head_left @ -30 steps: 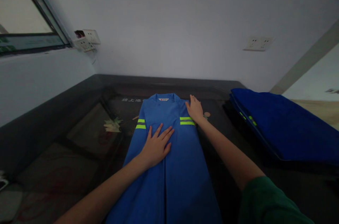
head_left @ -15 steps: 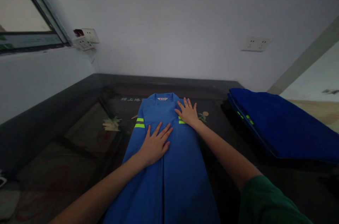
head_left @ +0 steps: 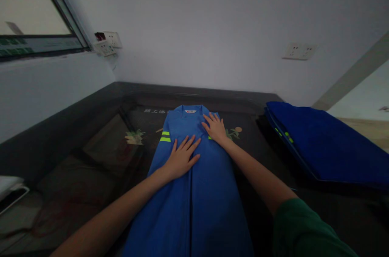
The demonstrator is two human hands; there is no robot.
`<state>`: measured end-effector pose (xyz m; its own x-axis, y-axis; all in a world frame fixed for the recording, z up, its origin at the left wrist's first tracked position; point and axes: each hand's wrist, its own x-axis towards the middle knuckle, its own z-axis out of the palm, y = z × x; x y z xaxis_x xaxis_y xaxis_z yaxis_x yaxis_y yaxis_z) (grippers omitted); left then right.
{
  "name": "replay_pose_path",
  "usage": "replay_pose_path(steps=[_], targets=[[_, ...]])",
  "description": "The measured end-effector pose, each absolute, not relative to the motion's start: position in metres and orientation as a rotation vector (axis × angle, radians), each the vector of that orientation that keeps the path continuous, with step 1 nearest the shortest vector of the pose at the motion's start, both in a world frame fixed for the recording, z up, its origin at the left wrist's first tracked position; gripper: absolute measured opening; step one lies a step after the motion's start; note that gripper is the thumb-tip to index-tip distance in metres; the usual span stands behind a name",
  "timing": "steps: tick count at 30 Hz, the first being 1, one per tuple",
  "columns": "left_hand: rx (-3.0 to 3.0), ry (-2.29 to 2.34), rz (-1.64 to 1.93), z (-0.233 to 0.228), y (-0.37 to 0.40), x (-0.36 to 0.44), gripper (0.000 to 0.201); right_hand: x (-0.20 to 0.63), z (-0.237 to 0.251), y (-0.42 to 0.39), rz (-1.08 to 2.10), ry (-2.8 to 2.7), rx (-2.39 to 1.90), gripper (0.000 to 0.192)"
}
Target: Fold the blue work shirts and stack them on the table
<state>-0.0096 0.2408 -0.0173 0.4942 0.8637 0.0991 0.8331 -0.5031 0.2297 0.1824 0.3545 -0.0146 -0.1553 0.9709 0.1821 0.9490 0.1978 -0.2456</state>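
A blue work garment (head_left: 209, 192) with neon yellow stripes lies lengthwise on the dark glass table (head_left: 100, 156), folded into a narrow strip with its collar at the far end. My left hand (head_left: 181, 158) rests flat on its middle, fingers spread. Farther up, my right hand (head_left: 215, 127) lies flat on the right side of the cloth, covering the right stripe. Neither hand grips the cloth.
A stack of darker blue folded garments (head_left: 322, 143) lies at the right of the table. Wall sockets (head_left: 299, 51) are on the far wall and more sockets (head_left: 107, 42) sit near the window at the left. A white object (head_left: 9, 186) pokes in at the left edge.
My right hand slid left from the garment's right edge onto the cloth near the stripe. My left hand stayed flat on the middle. The view shifted slightly.
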Motion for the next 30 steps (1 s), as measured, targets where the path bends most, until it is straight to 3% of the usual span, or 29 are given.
replay_pose_path(steps=[5, 10, 18, 22, 27, 30], targets=[[2.458, 1.659, 0.515, -0.013, 0.288, -0.041, 0.049, 0.191, 0.005, 0.337, 0.086, -2.099, -1.71, 0.051], [2.486, 1.799, 0.467, -0.023, 0.328, -0.059, 0.051, 0.167, 0.003, 0.303, 0.234, -2.374, -1.534, 0.051], [2.534, 1.873, 0.28, -0.031, 0.324, -0.052, 0.053, 0.137, -0.02, 0.287, 0.15, -2.607, -1.455, 0.056], [2.549, 1.905, 0.401, -0.027, 0.323, -0.049, 0.053, 0.137, -0.026, 0.287, 0.079, -2.591, -1.462, 0.055], [2.688, 1.583, 0.464, -0.02, 0.307, -0.047, 0.053, 0.139, -0.019, 0.286, 0.148, -2.587, -1.463, 0.055], [2.658, 1.38, 0.32, -0.021, 0.283, -0.052, 0.067, 0.139, -0.012, 0.288, 0.209, -2.553, -1.444, 0.052]])
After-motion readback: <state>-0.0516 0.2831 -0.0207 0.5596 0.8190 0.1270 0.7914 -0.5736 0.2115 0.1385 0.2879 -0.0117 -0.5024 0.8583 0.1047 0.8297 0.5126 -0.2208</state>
